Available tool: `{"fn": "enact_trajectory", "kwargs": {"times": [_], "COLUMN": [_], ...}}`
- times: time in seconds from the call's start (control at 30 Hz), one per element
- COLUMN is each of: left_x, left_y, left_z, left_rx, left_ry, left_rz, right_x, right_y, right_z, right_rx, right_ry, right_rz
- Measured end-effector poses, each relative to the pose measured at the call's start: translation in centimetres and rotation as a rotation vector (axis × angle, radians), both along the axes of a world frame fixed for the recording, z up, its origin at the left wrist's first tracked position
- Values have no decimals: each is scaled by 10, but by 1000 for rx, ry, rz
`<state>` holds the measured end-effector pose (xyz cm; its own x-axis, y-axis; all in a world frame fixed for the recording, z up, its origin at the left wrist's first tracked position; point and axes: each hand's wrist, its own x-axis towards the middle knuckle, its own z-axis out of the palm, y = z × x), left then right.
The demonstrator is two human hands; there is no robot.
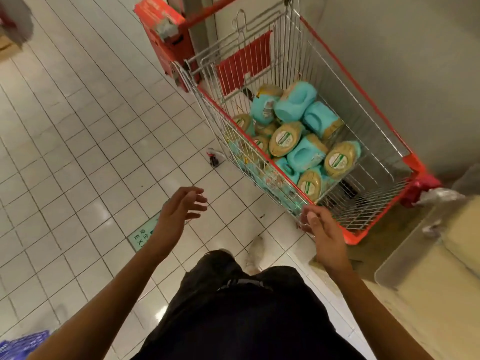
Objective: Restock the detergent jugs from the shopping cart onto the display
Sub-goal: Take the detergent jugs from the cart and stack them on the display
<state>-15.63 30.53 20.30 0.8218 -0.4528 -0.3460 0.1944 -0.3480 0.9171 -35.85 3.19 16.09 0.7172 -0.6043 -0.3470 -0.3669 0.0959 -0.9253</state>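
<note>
I have the shopping cart (350, 78) ahead and to the right, a wire basket with red trim standing on the white tiled floor (78, 126) close to a pale wall. The detergent jugs (298, 152) are all inside it, turquoise with gold labels, heaped on their sides across the basket bottom. My left hand (179, 214) hangs over the floor, well left of the cart, its fingers (194, 193) loosely spread and gripping nothing. My right hand (323, 232) is at the cart's near corner, its fingers (309, 211) loosely curled with nothing between them; whether they touch the wire I cannot tell. A green exit sticker (141, 236) lies on the tiles under the left wrist. A red carton (161, 16) sits beyond the cart's far end, and a blue crate (23, 344) shows at the bottom left edge
</note>
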Motion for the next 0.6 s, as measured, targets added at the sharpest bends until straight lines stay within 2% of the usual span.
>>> {"fn": "enact_trajectory", "kwargs": {"times": [0.3, 0.47, 0.6], "left_x": [89, 178, 252], "left_y": [-63, -134, -204], "left_z": [-15, -40, -62], "left_rx": [8, 11, 54], "left_ry": [79, 103, 139], "left_rz": [6, -87, -242], "right_x": [135, 220, 285], "right_y": [-88, -134, -167], "right_z": [-7, -32, -56], "right_rx": [-2, 52, 100], "right_ry": [-15, 86, 142], "right_rz": [16, -59, -182]}}
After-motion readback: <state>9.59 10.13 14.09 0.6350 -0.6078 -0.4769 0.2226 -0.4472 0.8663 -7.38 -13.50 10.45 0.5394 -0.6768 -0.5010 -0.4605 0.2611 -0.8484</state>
